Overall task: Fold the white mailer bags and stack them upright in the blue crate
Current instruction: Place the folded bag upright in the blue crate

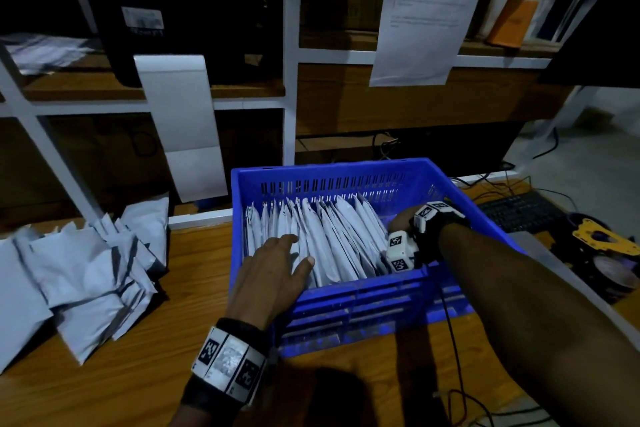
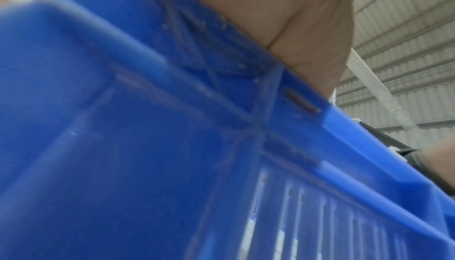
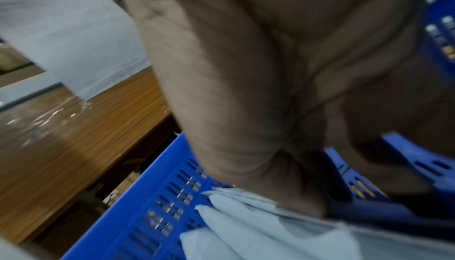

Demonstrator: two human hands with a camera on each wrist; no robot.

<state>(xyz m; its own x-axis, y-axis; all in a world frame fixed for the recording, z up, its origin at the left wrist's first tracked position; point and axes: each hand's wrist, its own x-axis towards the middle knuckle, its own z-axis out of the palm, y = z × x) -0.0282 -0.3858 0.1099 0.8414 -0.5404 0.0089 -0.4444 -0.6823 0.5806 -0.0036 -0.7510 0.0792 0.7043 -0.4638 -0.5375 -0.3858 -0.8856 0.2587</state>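
In the blue crate (image 1: 349, 302), a row of folded white bags (image 1: 322, 239) is being steadied on edge.

The left hand (image 1: 273, 274) is laid with straight, spread fingers on the near end of the row, nothing being gripped. The right hand (image 1: 403, 220) is sunk at the row's right end; whether its fingers are closed on a bag cannot be told, as they are hidden in the head view and blurred in the wrist view. More bags (image 1: 93, 274) are heaped loosely on the wooden surface (image 1: 145, 371), left of the crate. The bags are judged light, thin, limp and slippery, so they are best taken by pinching the folded edge and kept packed together to stay upright.
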